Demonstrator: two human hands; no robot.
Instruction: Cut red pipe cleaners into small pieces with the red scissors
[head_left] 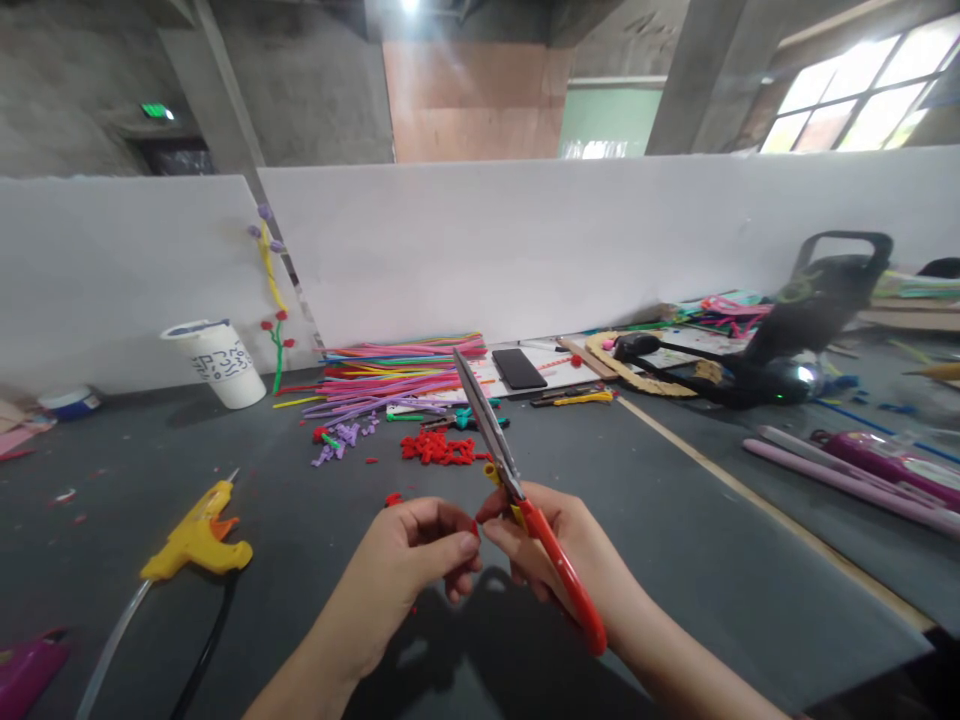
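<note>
My left hand (420,560) is closed, its thumb and forefinger pinching a small red piece (474,527) that looks like pipe cleaner. Close beside it, my right hand (555,540) is wrapped around red-handled scissors (495,420), blades pointing up and away, and its fingertips nearly meet the left ones. A bit of yellow (491,472) shows by the scissor blades; what it belongs to is unclear. Just beyond the hands lies a pile of short red pieces (439,448), with purple pieces (341,440) to its left. Another red bit (394,499) sits behind the left hand.
A yellow glue gun (199,535) lies at left, its cord trailing forward. Behind are a white cup (217,365), bundled pipe cleaners (397,375), teal-handled pliers (461,418), a black phone (519,369) and a cutter (577,397). A black lamp-like device (802,320) stands right.
</note>
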